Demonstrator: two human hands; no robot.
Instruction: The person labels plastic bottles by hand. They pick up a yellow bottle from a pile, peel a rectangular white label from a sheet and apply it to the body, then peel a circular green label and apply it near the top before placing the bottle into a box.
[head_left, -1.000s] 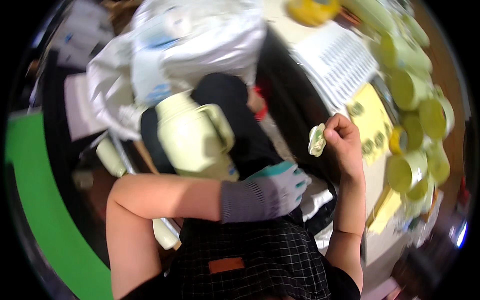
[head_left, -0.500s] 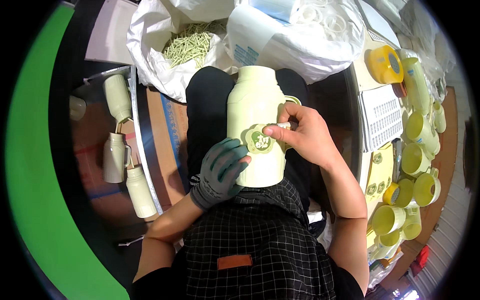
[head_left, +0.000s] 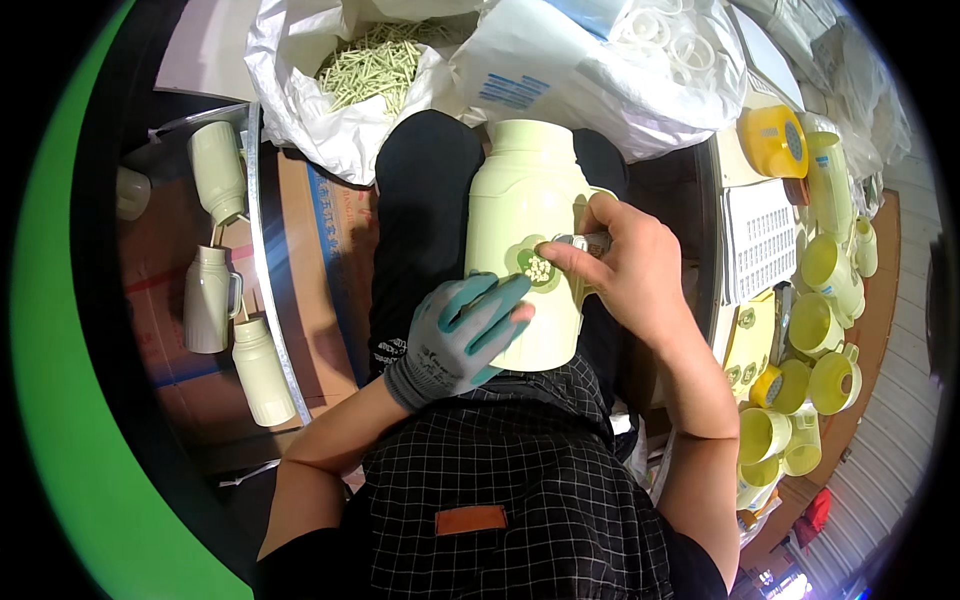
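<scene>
A pale green vacuum jug (head_left: 522, 200) lies on my lap, its neck pointing away from me. On its front is a green flower-shaped sticker (head_left: 538, 268) with small pale blossoms. My left hand (head_left: 462, 325), in a grey and teal glove, rests over the jug's lower left part, fingers stretched flat below the sticker. My bare right hand (head_left: 625, 262) is closed at the jug's right side, next to the handle. Its thumb tip presses at the sticker's upper right edge. A small silvery object (head_left: 575, 241) shows between thumb and fingers; its kind cannot be made out.
Left, several similar jugs (head_left: 212, 300) lie in a metal-edged bin. Ahead stand a white sack (head_left: 285, 110) of pale green sticks and another bag (head_left: 600, 100) with clear rings. Right, a table bears yellow tape (head_left: 772, 142), printed sheets (head_left: 757, 240), sticker sheets (head_left: 747, 335) and several green cups (head_left: 812, 322).
My left fingers have straightened and reach farther across the jug's front. My right thumb has slid to the sticker's upper edge. The whole view has shifted slightly.
</scene>
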